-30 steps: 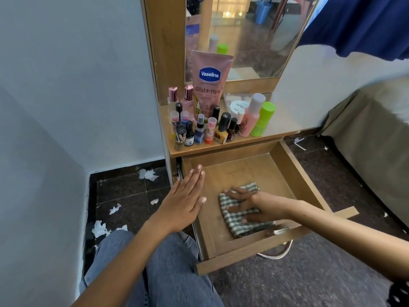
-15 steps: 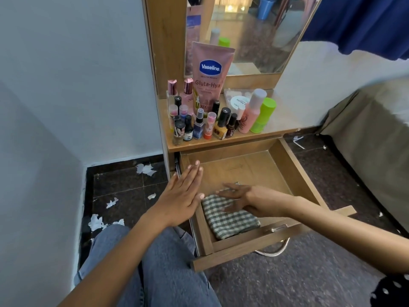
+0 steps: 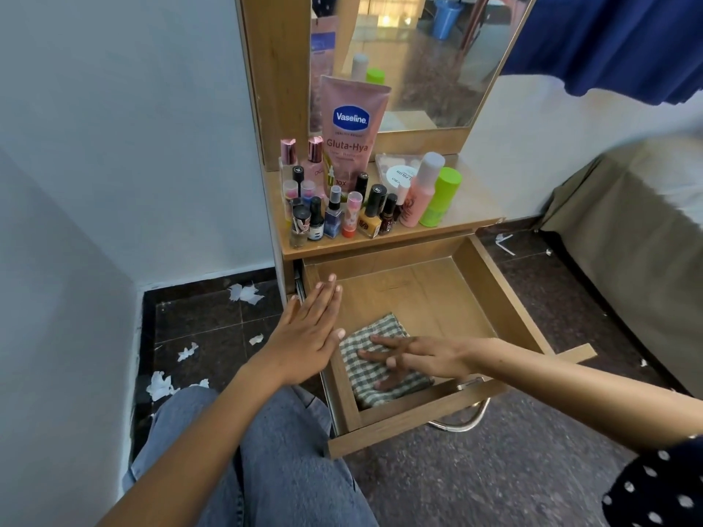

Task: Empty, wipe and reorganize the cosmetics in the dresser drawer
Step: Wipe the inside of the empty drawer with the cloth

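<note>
The wooden dresser drawer [image 3: 506, 302] is pulled out and holds only a green checked cloth [image 3: 365, 370] in its front left corner. My right hand [image 3: 422, 355] lies flat on the cloth with straight, spread fingers, pressing it onto the drawer floor. My left hand [image 3: 308, 332] is flat with straight fingers on the drawer's left wall. On the dresser top [image 3: 471, 207] stand the cosmetics: a pink Vaseline tube [image 3: 352, 135], several small nail polish bottles [image 3: 334, 218], a pink bottle [image 3: 420, 192] and a green bottle [image 3: 441, 197].
A mirror [image 3: 422, 58] rises behind the cosmetics. Torn white paper scraps [image 3: 245, 292] litter the dark tiled floor left of the dresser. A bed with a beige cover [image 3: 631, 241] is at the right. A white wall closes the left side. My jeans-clad legs [image 3: 266, 462] sit below the drawer.
My right hand has slid the cloth from the drawer's front middle to its front left corner. My left hand stays on the left wall.
</note>
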`<state>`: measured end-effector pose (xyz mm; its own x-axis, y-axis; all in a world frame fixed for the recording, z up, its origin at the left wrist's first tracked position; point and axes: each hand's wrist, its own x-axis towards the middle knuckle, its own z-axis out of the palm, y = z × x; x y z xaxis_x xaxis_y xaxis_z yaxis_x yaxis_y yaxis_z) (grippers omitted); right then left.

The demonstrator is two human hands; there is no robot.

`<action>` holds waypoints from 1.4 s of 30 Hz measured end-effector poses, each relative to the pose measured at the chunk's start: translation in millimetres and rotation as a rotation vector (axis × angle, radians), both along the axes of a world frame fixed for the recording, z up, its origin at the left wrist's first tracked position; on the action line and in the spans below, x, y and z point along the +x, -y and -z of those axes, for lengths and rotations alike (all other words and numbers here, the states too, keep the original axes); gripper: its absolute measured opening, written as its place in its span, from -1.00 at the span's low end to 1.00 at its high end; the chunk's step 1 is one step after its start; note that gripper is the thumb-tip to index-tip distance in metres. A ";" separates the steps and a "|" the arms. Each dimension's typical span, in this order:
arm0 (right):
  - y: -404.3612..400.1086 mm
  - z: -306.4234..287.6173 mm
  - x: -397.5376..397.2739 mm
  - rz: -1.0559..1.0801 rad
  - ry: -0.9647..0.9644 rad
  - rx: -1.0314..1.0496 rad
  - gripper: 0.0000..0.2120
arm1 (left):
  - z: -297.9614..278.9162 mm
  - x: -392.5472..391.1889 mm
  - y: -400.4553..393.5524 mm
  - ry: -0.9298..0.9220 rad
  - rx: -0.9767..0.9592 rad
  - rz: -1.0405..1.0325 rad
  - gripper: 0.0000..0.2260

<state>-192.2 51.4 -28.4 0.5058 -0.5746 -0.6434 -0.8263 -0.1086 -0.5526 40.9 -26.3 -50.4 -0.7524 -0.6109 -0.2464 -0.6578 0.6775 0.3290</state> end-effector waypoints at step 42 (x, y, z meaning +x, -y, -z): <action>8.1 19.7 23.0 0.950 -0.613 0.075 -0.21 | 2.9 -47.0 -23.1 -0.193 -0.183 -0.270 -0.50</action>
<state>-169.2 43.3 -48.1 -0.5269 -0.5075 -0.6818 -0.6902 0.7236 -0.0052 -6.1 -3.2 -53.2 -0.5800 -0.8145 0.0163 -0.7585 0.5472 0.3539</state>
